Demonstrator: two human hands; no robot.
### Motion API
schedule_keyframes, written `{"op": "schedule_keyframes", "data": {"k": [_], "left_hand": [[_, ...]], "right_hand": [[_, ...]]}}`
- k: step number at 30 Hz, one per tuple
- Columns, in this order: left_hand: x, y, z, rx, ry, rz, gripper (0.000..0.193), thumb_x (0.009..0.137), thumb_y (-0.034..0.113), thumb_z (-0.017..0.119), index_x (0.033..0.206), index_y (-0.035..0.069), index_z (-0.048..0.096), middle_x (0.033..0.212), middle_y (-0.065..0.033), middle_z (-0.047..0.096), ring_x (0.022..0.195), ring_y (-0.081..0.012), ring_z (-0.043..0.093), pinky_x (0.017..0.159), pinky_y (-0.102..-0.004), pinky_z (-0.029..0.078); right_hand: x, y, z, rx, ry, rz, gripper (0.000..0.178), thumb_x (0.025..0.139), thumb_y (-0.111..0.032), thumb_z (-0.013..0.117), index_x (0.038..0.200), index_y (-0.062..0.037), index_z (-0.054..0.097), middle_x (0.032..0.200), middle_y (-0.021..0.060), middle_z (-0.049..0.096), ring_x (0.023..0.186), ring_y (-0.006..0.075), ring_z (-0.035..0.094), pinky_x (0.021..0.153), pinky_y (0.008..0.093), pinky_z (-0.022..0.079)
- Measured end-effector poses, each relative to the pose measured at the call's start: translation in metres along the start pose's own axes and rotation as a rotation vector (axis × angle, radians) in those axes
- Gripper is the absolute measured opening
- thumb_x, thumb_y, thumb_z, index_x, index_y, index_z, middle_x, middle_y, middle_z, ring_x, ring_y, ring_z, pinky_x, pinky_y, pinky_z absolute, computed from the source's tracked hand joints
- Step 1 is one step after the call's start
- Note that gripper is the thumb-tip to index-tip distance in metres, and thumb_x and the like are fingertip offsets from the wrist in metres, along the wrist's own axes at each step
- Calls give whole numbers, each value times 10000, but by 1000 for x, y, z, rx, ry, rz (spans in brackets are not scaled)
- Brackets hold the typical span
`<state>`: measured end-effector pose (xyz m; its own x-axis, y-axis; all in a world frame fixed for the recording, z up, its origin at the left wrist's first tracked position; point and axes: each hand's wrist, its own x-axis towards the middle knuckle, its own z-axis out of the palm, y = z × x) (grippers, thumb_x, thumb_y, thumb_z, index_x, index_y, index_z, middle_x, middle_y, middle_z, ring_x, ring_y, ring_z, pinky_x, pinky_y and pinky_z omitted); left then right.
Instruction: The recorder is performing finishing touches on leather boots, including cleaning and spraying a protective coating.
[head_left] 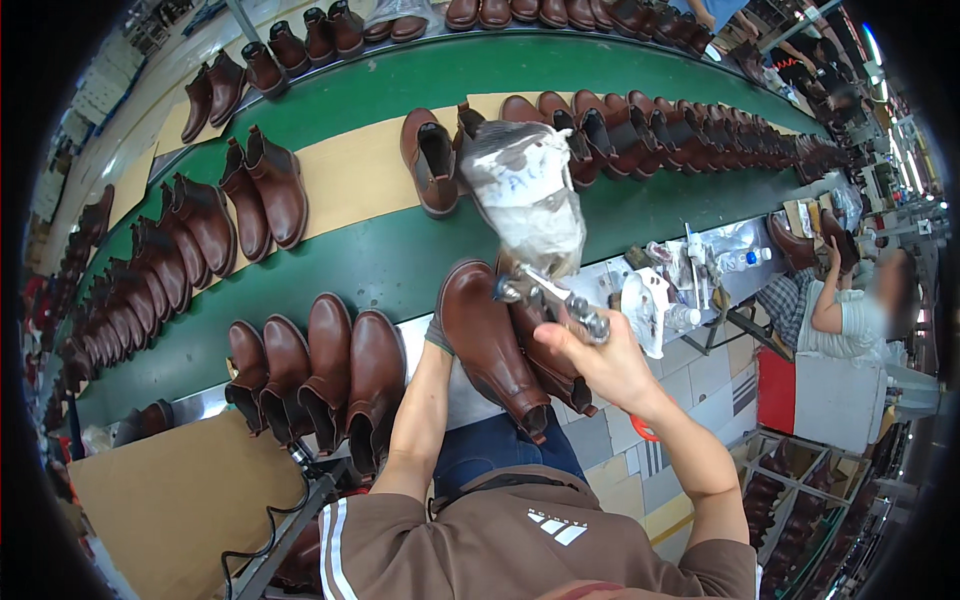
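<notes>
Green conveyor [400,265]; right hand [600,365] grips spray gun [545,290], left apparently holds boot [485,340]

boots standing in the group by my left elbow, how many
4 brown boots: one at the left end, two in the middle, one at the right end. More may sit hidden behind them.
</notes>
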<state>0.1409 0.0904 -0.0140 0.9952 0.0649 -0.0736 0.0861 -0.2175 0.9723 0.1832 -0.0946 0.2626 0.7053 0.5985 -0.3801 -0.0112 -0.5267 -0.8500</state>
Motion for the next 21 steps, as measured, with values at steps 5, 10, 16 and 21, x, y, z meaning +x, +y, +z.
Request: {"op": "schedule_keyframes", "data": {"k": [5,10,16,21], "left_hand": [[0,-64,13,-878,36,55,407,927,95,516,1317,38,415,1275,-105,480,1168,-206,451,1059,-319,325],[17,-58,7,-821,93,70,396,921,98,521,1300,38,426,1260,-106,487,1157,-210,457,1048,-323,331],[23,-50,7,-741,115,89,382,914,103,528,1280,38,438,1242,-107,496,1143,-215,465,1036,-327,339],[19,-46,1,-674,151,103,372,907,107,533,1263,38,449,1228,-108,503,1131,-219,471,1026,-331,345]], "right_hand": [[-9,25,-11,-140,155,-49,241,856,-208,664,903,25,627,626,42,541,602,85,456,551,286,413],[-25,12,6,21,-22,-108,266,848,-129,661,1036,53,617,778,118,671,710,139,608,698,301,486],[-2,17,23,-102,79,-10,387,828,-206,698,1055,89,591,879,189,650,760,191,611,689,311,482],[-40,31,8,-102,224,-122,267,829,-166,701,945,61,620,692,72,612,625,97,543,579,260,448]]}}
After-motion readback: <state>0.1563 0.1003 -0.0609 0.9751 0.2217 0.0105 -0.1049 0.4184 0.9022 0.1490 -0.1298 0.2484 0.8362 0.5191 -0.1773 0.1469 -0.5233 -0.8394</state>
